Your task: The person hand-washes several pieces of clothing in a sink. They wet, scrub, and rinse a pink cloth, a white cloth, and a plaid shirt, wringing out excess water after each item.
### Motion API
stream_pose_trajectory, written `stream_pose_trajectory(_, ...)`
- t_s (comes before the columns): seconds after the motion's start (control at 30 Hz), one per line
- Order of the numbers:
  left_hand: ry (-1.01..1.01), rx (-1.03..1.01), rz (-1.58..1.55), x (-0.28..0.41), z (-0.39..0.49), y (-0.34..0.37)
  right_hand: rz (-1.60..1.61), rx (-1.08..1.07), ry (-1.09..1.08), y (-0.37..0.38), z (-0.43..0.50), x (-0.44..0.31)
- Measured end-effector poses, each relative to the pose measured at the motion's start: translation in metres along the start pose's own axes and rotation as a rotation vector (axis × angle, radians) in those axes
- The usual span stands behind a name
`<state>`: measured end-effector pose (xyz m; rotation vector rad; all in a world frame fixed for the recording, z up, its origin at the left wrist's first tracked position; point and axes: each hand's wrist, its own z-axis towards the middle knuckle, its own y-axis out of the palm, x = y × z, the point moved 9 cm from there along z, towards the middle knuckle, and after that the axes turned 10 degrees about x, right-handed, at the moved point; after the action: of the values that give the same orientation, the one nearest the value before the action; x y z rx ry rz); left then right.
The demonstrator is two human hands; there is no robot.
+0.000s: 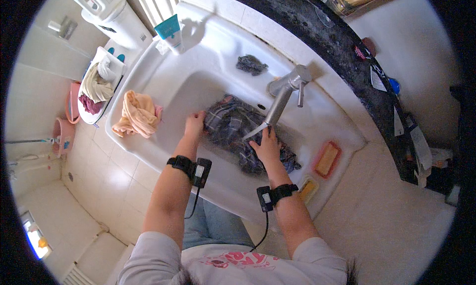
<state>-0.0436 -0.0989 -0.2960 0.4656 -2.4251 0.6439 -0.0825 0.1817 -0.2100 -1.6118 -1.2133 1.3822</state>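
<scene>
A dark plaid cloth garment [234, 125] lies wet in the basin of a white ceramic sink [174, 99]. Water runs onto it from a metal faucet [280, 103]. My left hand [195, 125] grips the garment's left edge with the fingers closed. My right hand [267, 147] rests on its right part, just below the spout, thumb apart from the fingers; whether it pinches the cloth cannot be told. Both wrists wear black straps with small cabled boxes.
A peach cloth [137, 114] lies on the sink's left rim. A squeeze tube [171, 34] stands at the back left corner, a dark scrubber [251, 65] behind the basin. Two soap dishes [327, 159] sit at the right. A dark stone ledge [316, 36] curves behind.
</scene>
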Motion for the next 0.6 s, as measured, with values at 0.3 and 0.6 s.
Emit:
stream_pose_trajectory(0.3,0.193,-0.371,-0.049,0.048,-0.042,0.036,0.013,-0.045,-0.19,0.008,-0.02,0.006)
stream_pose_trajectory(0.6,0.412,-0.012,-0.036,0.142,-0.098,-0.077,0.181,0.316,0.286,-0.052,-0.039,0.066)
